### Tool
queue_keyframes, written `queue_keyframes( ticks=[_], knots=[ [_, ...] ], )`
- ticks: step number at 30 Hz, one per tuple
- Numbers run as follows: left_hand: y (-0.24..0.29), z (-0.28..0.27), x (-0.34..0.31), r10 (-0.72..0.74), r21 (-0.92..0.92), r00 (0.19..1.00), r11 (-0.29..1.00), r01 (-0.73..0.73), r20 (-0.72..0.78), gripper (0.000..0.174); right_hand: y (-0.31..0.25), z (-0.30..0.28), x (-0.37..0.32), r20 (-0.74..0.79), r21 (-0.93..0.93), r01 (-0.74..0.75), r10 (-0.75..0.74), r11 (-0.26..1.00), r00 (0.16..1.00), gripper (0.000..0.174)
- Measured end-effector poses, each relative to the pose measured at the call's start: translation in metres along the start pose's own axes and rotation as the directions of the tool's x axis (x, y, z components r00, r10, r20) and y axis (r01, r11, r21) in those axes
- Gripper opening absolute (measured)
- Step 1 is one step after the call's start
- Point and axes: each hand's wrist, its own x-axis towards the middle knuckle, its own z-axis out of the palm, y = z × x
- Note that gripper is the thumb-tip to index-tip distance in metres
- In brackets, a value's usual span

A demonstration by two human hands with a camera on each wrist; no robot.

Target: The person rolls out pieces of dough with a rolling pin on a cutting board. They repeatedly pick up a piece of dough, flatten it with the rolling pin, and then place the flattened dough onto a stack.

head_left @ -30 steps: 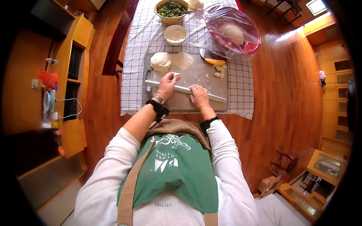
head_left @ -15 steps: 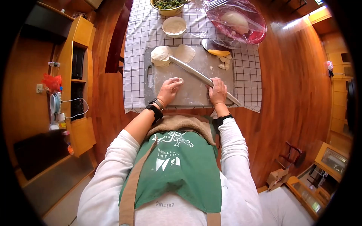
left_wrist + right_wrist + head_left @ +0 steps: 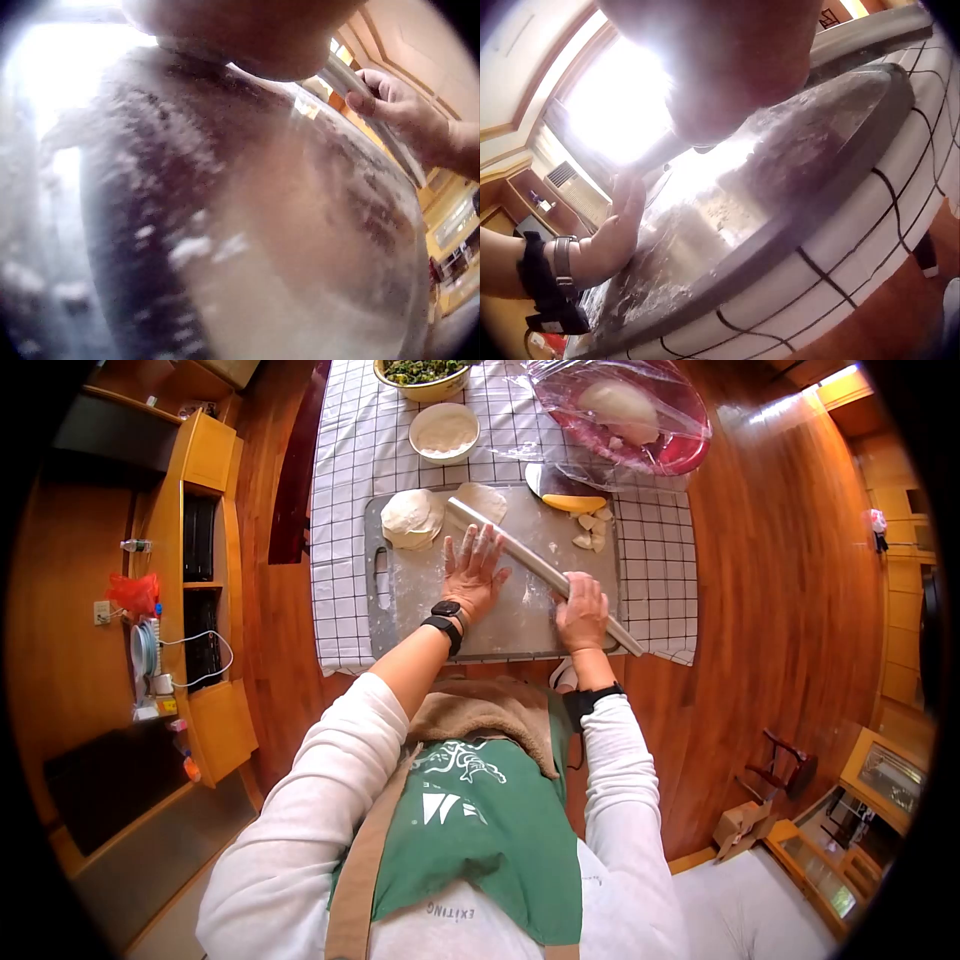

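1. Head view: The left hand is extending over the board, fingers straight and apart. The right hand is clamping its fingers round the rolling pin. The rolling pin is running diagonally from eleven o'clock to four o'clock. The stack of dough rounds is resting at ten o'clock, the dough pieces at two o'clock.
2. Left wrist view: Blurring is obscuring detail; the left hand is apparently occupying twelve o'clock, its finger spacing impossible to tell. At two o'clock, the right hand is gripping the rolling pin.
3. Right wrist view: The right hand is covering part of the rolling pin at twelve o'clock. The left hand is showing at nine o'clock.
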Motion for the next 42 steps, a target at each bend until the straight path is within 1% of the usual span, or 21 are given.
queue_keyframes(
  ticks=[5, 7, 8, 9, 11, 12, 13, 14, 15, 16, 20, 21, 23, 25, 27, 29, 32, 36, 38, 39, 42],
  knots=[
    [0.002, -0.006, 0.009, -0.043, -0.028, 0.994, 0.999, 0.047, 0.105, 0.064, 0.019, -0.002, -0.001, -0.061, -0.092, -0.073, 0.067, 0.993, 0.996, 0.04],
    [-0.001, -0.005, 0.016, -0.137, -0.194, 0.963, 0.964, 0.184, 0.231, 0.063, 0.019, -0.001, -0.003, -0.079, -0.095, -0.14, 0.133, 0.986, 0.988, 0.041],
    [-0.008, 0.003, 0.016, -0.143, -0.317, 0.984, 0.933, 0.17, 0.107, 0.06, 0.019, 0.0, 0.0, -0.08, -0.094, -0.141, 0.134, 0.985, 0.988, 0.041],
    [-0.015, -0.001, 0.018, -0.142, -0.315, 0.984, 0.934, 0.169, 0.107, 0.06, 0.018, 0.001, 0.002, -0.092, -0.149, -0.133, 0.121, 0.98, 0.988, 0.04],
    [-0.027, -0.02, 0.017, -0.339, -0.888, 0.938, 0.45, 0.096, -0.07, 0.057, 0.016, 0.006, -0.001, -0.105, -0.252, -0.135, 0.111, 0.958, 0.988, 0.039],
    [-0.03, -0.024, 0.013, -0.42, -0.924, 0.903, 0.374, 0.076, -0.096, 0.052, 0.015, 0.007, -0.002, -0.098, -0.248, -0.147, 0.126, 0.957, 0.987, 0.039],
    [-0.034, -0.026, 0.005, -0.415, -0.923, 0.906, 0.374, 0.084, -0.086, 0.052, 0.015, 0.005, 0.0, -0.092, -0.283, -0.133, 0.111, 0.95, 0.99, 0.037],
    [-0.038, -0.028, -0.004, -0.293, -0.673, 0.947, 0.727, 0.133, -0.129, 0.052, 0.015, 0.005, 0.002, -0.085, -0.317, -0.114, 0.091, 0.942, 0.992, 0.036],
    [-0.041, -0.031, -0.009, -0.159, -0.297, 0.98, 0.948, 0.117, -0.119, 0.051, 0.015, 0.007, 0.004, -0.084, -0.313, -0.115, 0.093, 0.943, 0.992, 0.036],
    [-0.036, -0.034, -0.014, -0.111, -0.211, 0.994, 0.972, 0.107, -0.009, 0.052, 0.016, 0.009, 0.006, -0.094, -0.338, -0.1, 0.072, 0.936, 0.993, 0.036],
    [-0.025, -0.016, -0.028, -0.201, 0.058, 0.979, 0.978, 0.2, 0.027, 0.05, 0.017, 0.014, 0.012, -0.112, -0.364, -0.096, 0.058, 0.927, 0.992, 0.039],
    [-0.026, -0.02, -0.031, -0.203, 0.062, 0.979, 0.978, 0.2, 0.037, 0.05, 0.017, 0.015, 0.011, -0.104, -0.359, -0.096, 0.062, 0.928, 0.993, 0.039],
    [-0.028, -0.027, -0.031, -0.221, -0.222, 0.975, 0.951, 0.213, -0.009, 0.047, 0.017, 0.016, 0.013, -0.149, -0.373, -0.099, 0.045, 0.923, 0.988, 0.041],
    [-0.025, -0.039, -0.031, -0.257, -0.298, 0.965, 0.926, 0.231, -0.049, 0.04, 0.016, 0.015, 0.014, -0.148, -0.375, -0.114, 0.062, 0.92, 0.987, 0.041],
    [-0.024, -0.043, -0.037, -0.153, -0.371, 0.98, 0.909, 0.19, 0.127, 0.032, 0.015, 0.017, 0.011, -0.139, -0.38, -0.12, 0.071, 0.917, 0.988, 0.041],
    [-0.024, -0.039, -0.037, -0.117, -0.448, 0.991, 0.884, 0.135, 0.067, 0.025, 0.016, 0.018, 0.012, -0.144, -0.375, -0.12, 0.07, 0.919, 0.987, 0.041],
    [-0.026, -0.042, -0.033, 0.16, -0.594, 0.976, 0.804, -0.041, 0.15, 0.022, 0.015, 0.015, 0.012, -0.136, -0.373, -0.117, 0.071, 0.92, 0.988, 0.04],
    [-0.005, -0.045, -0.022, 0.158, -0.523, 0.986, 0.846, -0.105, 0.058, 0.029, 0.014, 0.015, 0.012, -0.141, -0.36, -0.117, 0.07, 0.925, 0.988, 0.04],
    [0.017, -0.037, -0.014, -0.107, -0.361, 0.993, 0.929, 0.082, -0.048, 0.041, 0.014, 0.015, 0.012, -0.127, -0.363, -0.131, 0.09, 0.923, 0.988, 0.039],
    [0.025, -0.03, -0.011, -0.106, -0.363, 0.993, 0.928, 0.084, -0.041, 0.041, 0.014, 0.015, 0.01, -0.121, -0.365, -0.132, 0.094, 0.922, 0.988, 0.039],
    [0.032, -0.005, 0.002, -0.072, -0.077, 0.993, 0.994, 0.079, 0.092, 0.058, 0.014, 0.017, 0.012, -0.121, -0.359, -0.135, 0.097, 0.924, 0.988, 0.039]
  ],
)
